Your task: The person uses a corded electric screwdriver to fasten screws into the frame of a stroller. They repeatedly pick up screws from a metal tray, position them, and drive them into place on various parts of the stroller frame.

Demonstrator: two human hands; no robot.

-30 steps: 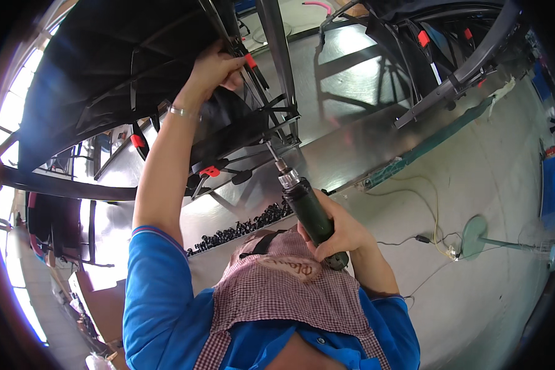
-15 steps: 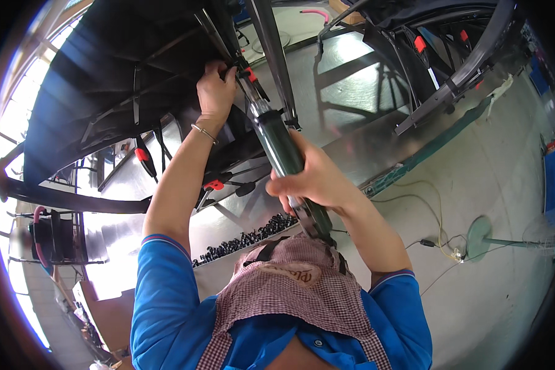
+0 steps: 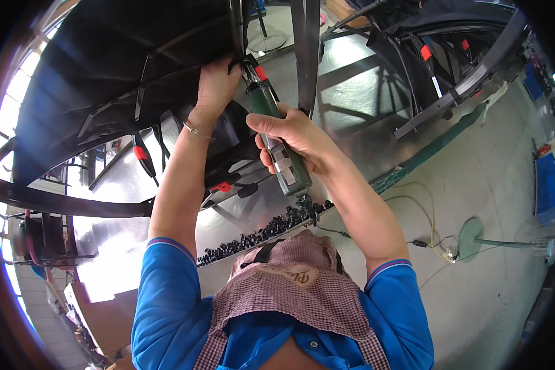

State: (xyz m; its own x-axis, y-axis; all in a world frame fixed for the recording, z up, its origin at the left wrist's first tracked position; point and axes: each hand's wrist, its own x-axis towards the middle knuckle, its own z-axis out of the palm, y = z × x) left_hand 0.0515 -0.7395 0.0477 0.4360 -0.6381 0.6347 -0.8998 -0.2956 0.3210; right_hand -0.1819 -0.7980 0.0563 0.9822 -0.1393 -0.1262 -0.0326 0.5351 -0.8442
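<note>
At the far left, bright windows (image 3: 28,92) show behind a curved dark tube (image 3: 74,200), and a cardboard box (image 3: 108,317) sits low down. Next comes a wide stretch of black fabric (image 3: 135,68) on a dark metal frame (image 3: 236,28), with a red-and-black lever (image 3: 142,154) below it. The person's left hand (image 3: 217,86), a bracelet (image 3: 197,132) at its wrist, reaches up to the frame; its fingers are bent against the dark parts — whether they grip anything, I cannot tell. Below, small black parts (image 3: 259,234) lie heaped along the near edge of a shiny metal worktop (image 3: 345,55).

Near the middle, the right hand (image 3: 290,132) has its fingers wrapped around a green power screwdriver (image 3: 265,102). The tool slants up and left, its nose at the frame just beside a red clip (image 3: 261,73) and close to the left hand — the very tip is hidden.

At bottom centre is a checked apron (image 3: 290,296) over a blue shirt (image 3: 166,302). Toward the right, a second dark frame (image 3: 455,95) rests on the worktop, and beyond its edge a fan with a green base (image 3: 472,239) stands on the pale floor (image 3: 450,308).
</note>
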